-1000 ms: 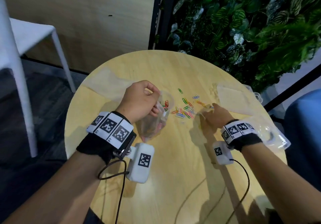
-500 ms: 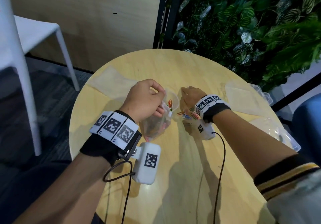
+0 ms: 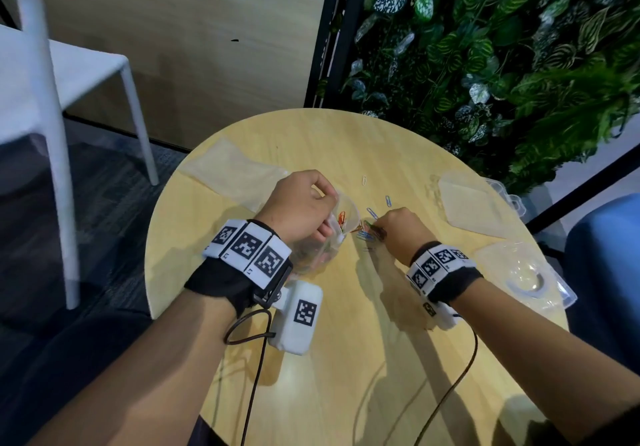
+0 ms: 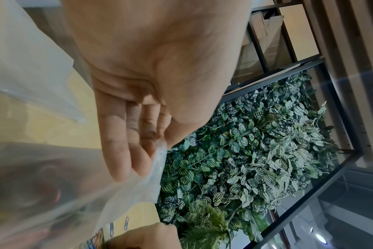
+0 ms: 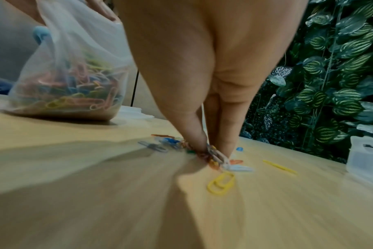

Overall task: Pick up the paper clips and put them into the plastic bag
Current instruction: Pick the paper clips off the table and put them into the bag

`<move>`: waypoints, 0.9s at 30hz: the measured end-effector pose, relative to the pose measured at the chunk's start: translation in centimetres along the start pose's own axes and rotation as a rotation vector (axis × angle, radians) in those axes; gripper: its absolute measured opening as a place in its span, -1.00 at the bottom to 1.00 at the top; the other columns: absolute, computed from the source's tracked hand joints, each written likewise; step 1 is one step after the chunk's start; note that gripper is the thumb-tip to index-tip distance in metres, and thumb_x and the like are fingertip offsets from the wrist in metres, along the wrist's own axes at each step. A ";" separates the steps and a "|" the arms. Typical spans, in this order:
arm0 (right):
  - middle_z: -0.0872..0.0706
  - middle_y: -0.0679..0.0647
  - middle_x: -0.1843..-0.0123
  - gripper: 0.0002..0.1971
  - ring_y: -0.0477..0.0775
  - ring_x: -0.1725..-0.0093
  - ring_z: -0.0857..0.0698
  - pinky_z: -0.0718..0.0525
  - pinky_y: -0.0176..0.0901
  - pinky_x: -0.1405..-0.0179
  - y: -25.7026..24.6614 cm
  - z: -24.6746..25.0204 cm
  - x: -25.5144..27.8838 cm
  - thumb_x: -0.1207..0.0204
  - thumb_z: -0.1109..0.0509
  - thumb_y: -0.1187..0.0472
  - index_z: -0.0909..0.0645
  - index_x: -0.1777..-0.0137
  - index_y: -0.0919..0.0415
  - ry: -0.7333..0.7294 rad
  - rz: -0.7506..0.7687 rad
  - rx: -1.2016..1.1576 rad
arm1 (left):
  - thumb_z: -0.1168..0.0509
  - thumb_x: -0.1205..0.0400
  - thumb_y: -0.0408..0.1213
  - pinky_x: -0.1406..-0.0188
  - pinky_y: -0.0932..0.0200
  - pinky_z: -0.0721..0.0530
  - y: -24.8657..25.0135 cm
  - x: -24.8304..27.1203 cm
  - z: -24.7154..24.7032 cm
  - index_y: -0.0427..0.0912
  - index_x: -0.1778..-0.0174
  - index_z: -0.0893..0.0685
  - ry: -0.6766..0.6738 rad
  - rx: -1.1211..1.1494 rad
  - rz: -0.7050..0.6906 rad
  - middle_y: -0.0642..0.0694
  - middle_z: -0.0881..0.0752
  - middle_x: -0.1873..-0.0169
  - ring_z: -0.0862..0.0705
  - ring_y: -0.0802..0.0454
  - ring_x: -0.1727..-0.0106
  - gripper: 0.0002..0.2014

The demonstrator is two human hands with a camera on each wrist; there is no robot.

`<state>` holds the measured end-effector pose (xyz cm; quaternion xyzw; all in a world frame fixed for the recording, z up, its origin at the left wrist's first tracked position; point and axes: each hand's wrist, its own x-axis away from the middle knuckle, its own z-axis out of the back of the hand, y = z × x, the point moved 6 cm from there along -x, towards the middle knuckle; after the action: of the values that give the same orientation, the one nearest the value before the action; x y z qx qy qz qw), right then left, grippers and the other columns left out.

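Holding plastic bag, paper clips inside.

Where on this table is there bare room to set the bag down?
Bare wood shows on the near half of the table, between the two forearms, crossed only by thin cables. It is crowded by the plastic bag, where paper clips lie under the right hand, and at the right edge by clear containers.
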<state>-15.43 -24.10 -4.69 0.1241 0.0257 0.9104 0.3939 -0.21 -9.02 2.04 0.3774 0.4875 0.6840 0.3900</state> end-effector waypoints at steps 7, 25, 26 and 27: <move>-0.83 0.09 0.21 -0.82 0.09 0.22 -0.75 -0.77 -0.10 0.08 3.5 1.2 1.4 -0.42 -0.41 0.37 -0.85 0.14 0.20 0.066 -0.214 -0.435 | -0.30 -0.70 -0.35 0.33 0.03 -0.84 0.2 0.5 -0.9 -0.21 0.04 -0.67 -0.044 -0.023 0.024 -0.19 -0.77 0.43 -0.78 -0.07 0.48 -0.94; -0.76 0.31 -0.07 -0.75 0.04 0.05 -0.80 -0.79 -0.27 0.01 -4.3 7.1 4.6 -0.54 -0.33 0.54 -0.63 -0.20 0.59 -0.275 -0.260 -1.550 | -0.24 -0.72 -0.45 0.22 -0.21 -0.86 0.1 1.0 -1.5 -0.23 0.24 -0.75 -0.003 0.086 0.096 -0.31 -0.74 0.39 -0.77 -0.22 0.42 -0.74; -0.76 0.29 0.00 -0.75 0.05 0.09 -0.80 -0.79 -0.26 0.02 -4.4 7.3 4.6 -0.53 -0.32 0.57 -0.65 -0.18 0.57 -0.242 -0.239 -1.508 | -0.24 -0.72 -0.44 0.23 -0.20 -0.86 0.2 0.9 -1.3 -0.22 0.24 -0.75 0.010 0.090 0.088 -0.30 -0.75 0.39 -0.78 -0.24 0.41 -0.74; -0.77 0.28 0.07 -0.77 0.02 0.17 -0.79 -0.80 -0.27 0.07 -4.4 7.6 4.5 -0.52 -0.35 0.56 -0.69 -0.14 0.53 -0.193 -0.199 -1.423 | -0.25 -0.72 -0.43 0.22 -0.19 -0.86 0.2 0.9 -1.1 -0.20 0.23 -0.75 0.018 0.087 0.079 -0.30 -0.76 0.39 -0.81 -0.27 0.38 -0.74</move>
<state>-13.40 -18.23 3.00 -0.0854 -0.5966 0.6516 0.4606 -1.61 -8.70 2.10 0.4067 0.5052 0.6804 0.3412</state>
